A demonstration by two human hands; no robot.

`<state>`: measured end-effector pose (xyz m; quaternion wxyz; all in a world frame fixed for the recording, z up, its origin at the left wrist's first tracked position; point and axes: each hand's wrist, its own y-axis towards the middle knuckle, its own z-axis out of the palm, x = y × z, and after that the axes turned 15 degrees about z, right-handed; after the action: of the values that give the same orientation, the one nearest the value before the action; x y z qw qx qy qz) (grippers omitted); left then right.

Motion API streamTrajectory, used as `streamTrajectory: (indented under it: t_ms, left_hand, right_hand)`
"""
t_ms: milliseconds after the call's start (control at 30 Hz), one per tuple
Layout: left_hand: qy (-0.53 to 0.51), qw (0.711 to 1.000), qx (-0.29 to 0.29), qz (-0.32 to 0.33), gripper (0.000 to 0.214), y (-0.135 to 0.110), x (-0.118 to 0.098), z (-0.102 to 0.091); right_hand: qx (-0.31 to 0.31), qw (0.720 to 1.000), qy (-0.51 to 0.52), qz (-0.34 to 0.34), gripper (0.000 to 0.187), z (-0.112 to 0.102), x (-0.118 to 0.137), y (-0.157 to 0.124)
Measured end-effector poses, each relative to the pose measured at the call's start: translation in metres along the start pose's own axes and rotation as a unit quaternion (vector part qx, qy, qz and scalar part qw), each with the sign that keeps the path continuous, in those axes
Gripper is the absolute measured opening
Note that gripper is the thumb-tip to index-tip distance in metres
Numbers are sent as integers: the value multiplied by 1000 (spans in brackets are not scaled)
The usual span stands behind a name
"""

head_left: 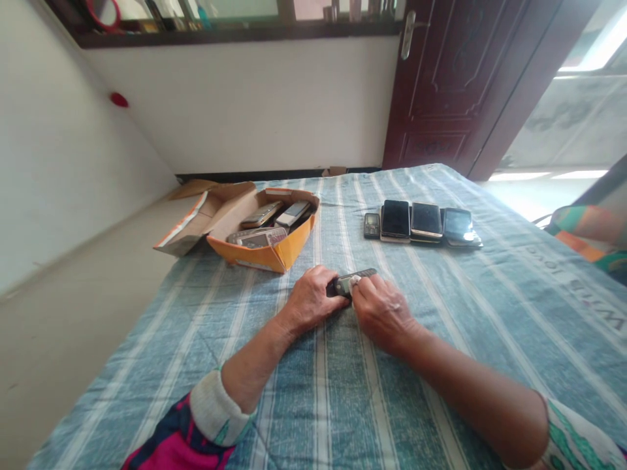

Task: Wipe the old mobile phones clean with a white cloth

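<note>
left hand (311,297) and right hand (385,310) meet on one keypad phone (343,284)

phone sits right between the two hands, out in front of the person, over the striped cloth (323,405). can't tell if its underside touches the cloth or is held just above it. long axis runs mostly crosswise, slanting: left end nearer the person, right end a bit farther off.

left hand closed on the left end, thumb along the near edge, fingers round the far side. right hand fingers bunched, pinching a small white wad (354,281) against the phone's upper face, near mid-length; right end pokes out beyond the fingertips. neither hand is nearer, both touch it. judgement: left does the steadying, right has the reach along the long axis, since the right end isn't wrapped by a grip.

around it: open orange box (245,253) with several phones inside, beyond the left hand, up and left, not touched. row of phones beyond the right hand, up and right, also untouched: small keypad one (371,226) at the left end, then larger dark-screened phones (396,219). held phone lies nearer the person than both groups.
</note>
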<state>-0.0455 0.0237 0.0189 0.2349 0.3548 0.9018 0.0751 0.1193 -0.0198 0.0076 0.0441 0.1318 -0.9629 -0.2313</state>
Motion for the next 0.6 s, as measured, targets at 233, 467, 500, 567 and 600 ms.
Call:
streamTrajectory:
  t_ms: [233, 467, 500, 567, 600]
  left_hand:
    - [1, 1000, -8, 7, 16, -1, 2, 2]
    - [3, 1000, 10, -3, 24, 1, -2, -4]
    - [2, 1000, 12, -3, 24, 1, -3, -4]
    - [0, 1000, 14, -4, 24, 1, -3, -4]
    - [1, 1000, 13, -5, 24, 1, -3, -4]
  right_hand:
    - [1, 999, 36, -25, 20, 1, 4, 0]
    - [35, 998, -9, 49, 23, -3, -20, 11]
    - [41, 997, -17, 60, 24, -4, -23, 12]
    - [45, 995, -30, 78, 25, -3, -28, 15]
    - [45, 995, -35, 85, 26, -3, -30, 16]
